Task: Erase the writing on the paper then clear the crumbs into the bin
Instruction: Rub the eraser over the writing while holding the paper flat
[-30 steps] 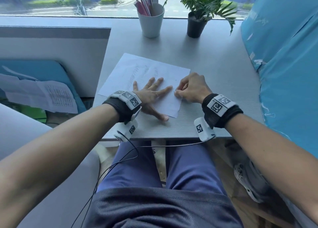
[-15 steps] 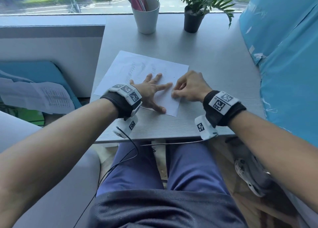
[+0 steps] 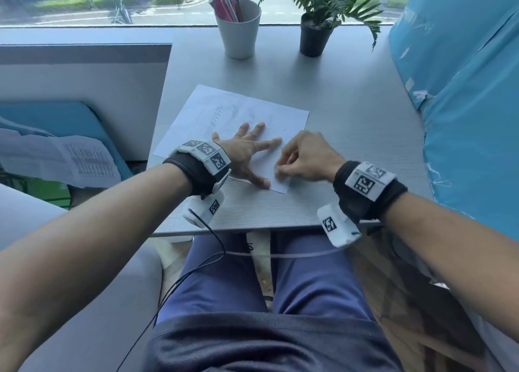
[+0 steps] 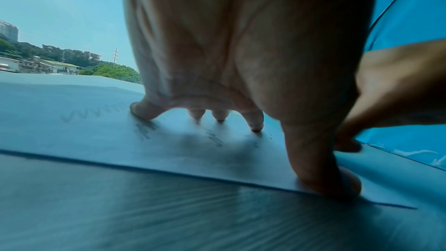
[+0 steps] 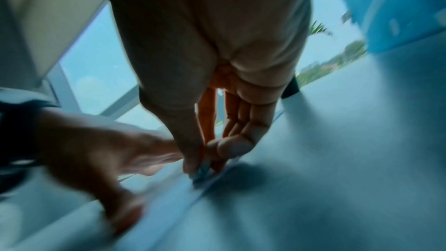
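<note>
I press my left hand (image 3: 243, 150) flat on the paper (image 3: 224, 110), fingers spread, so the sheet lies steady on the surface (image 3: 351, 113). My right hand (image 3: 304, 158) has its grip closed around a small eraser (image 5: 202, 171), thumb against fingertips, at the near right part of the paper. I judge the erasing is only partly done: faint pencil lines (image 4: 94, 112) remain across the upper left. No crumbs are clear to me, and I see no bin, so clearing is all left. A cup of pens (image 3: 238, 29) and a potted plant (image 3: 314, 34) stand far back, well apart, not in my way.
</note>
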`<state>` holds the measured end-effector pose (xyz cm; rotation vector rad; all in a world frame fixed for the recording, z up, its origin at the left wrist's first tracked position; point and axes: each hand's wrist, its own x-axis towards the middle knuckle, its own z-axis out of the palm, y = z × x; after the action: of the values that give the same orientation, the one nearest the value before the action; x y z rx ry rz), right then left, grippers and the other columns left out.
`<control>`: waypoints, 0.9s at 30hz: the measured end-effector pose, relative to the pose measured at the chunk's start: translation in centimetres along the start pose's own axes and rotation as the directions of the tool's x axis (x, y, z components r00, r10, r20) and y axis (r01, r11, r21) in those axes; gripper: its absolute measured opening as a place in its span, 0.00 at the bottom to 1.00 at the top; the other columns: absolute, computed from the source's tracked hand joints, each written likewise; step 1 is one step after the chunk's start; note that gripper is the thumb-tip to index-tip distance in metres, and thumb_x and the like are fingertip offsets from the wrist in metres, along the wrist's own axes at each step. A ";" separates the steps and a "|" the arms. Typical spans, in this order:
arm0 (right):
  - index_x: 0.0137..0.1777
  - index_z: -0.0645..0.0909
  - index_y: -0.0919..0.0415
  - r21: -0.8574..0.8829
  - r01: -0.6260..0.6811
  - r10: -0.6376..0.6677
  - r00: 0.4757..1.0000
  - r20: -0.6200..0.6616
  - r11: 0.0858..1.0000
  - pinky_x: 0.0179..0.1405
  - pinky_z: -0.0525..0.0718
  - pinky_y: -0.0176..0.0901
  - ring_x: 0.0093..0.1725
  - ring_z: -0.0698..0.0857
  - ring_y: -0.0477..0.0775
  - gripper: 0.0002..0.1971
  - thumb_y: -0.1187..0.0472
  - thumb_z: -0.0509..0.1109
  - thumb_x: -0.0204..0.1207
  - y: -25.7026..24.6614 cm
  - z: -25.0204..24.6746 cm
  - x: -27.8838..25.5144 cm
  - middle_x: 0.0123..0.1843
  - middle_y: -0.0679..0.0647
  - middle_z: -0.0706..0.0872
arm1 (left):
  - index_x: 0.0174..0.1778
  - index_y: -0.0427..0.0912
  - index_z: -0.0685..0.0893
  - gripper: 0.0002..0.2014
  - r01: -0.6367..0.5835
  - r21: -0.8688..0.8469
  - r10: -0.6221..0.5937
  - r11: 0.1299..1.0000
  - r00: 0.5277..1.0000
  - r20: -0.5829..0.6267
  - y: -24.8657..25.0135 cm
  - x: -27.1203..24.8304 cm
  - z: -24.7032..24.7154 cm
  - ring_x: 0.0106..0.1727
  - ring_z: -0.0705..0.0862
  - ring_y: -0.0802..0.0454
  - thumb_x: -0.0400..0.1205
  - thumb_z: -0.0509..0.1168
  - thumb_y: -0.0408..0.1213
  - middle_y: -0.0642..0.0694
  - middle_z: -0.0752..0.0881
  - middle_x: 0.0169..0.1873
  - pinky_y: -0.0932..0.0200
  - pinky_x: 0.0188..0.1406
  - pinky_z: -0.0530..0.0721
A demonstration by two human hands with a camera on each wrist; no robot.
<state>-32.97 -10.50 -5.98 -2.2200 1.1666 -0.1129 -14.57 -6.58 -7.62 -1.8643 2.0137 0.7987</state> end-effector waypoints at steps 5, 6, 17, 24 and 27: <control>0.36 0.91 0.57 -0.001 0.012 -0.012 1.000 -0.024 1.000 0.32 0.77 0.28 0.30 0.82 0.39 0.02 0.61 0.80 0.66 -0.2 0.2 0.0 0.29 0.43 0.84 | 0.82 0.76 0.39 0.56 -0.002 0.001 0.002 1.000 1.000 0.002 0.1 -0.1 -0.1 0.84 0.28 0.48 0.67 0.72 0.71 0.57 0.27 0.84 0.11 0.70 0.43; 0.36 0.91 0.57 -0.016 0.045 -0.045 0.998 0.033 0.999 0.30 0.76 0.25 0.29 0.82 0.37 0.01 0.61 0.80 0.66 -0.6 0.6 -0.6 0.28 0.41 0.83 | 0.82 0.75 0.39 0.56 -0.006 0.002 0.006 1.000 1.000 0.001 0.0 -0.1 0.0 0.84 0.27 0.48 0.67 0.72 0.71 0.57 0.27 0.84 0.11 0.70 0.42; 0.37 0.92 0.56 0.012 0.007 -0.007 1.000 0.022 1.000 0.34 0.84 0.28 0.28 0.84 0.35 0.04 0.59 0.83 0.64 0.4 -0.7 1.0 0.29 0.45 0.88 | 0.82 0.74 0.39 0.56 -0.024 0.018 0.024 1.000 1.000 -0.006 -0.1 0.0 0.1 0.84 0.27 0.48 0.67 0.72 0.72 0.57 0.27 0.83 0.11 0.70 0.41; 0.41 0.92 0.56 0.086 -0.101 0.105 0.993 -0.050 0.991 0.24 0.71 0.16 0.28 0.83 0.32 0.04 0.58 0.81 0.67 2.7 -2.7 3.6 0.32 0.48 0.89 | 0.87 0.60 0.51 0.52 -0.130 0.060 0.135 0.990 0.986 -0.100 -0.9 -1.4 0.3 0.87 0.37 0.48 0.71 0.67 0.72 0.51 0.38 0.87 0.17 0.76 0.44; 0.42 0.92 0.58 0.100 -0.101 0.106 0.993 -0.051 0.990 0.25 0.75 0.17 0.29 0.84 0.35 0.04 0.61 0.80 0.68 2.9 -2.6 3.7 0.33 0.49 0.90 | 0.87 0.47 0.57 0.48 -0.317 0.216 0.357 0.924 0.917 -0.180 -0.1 -2.5 1.4 0.88 0.43 0.52 0.77 0.60 0.72 0.47 0.43 0.88 0.31 0.84 0.42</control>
<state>-33.71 -15.80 -6.26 -2.0796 1.2778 -0.1867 -14.38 -3.74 -7.36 -1.5796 2.4990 0.4809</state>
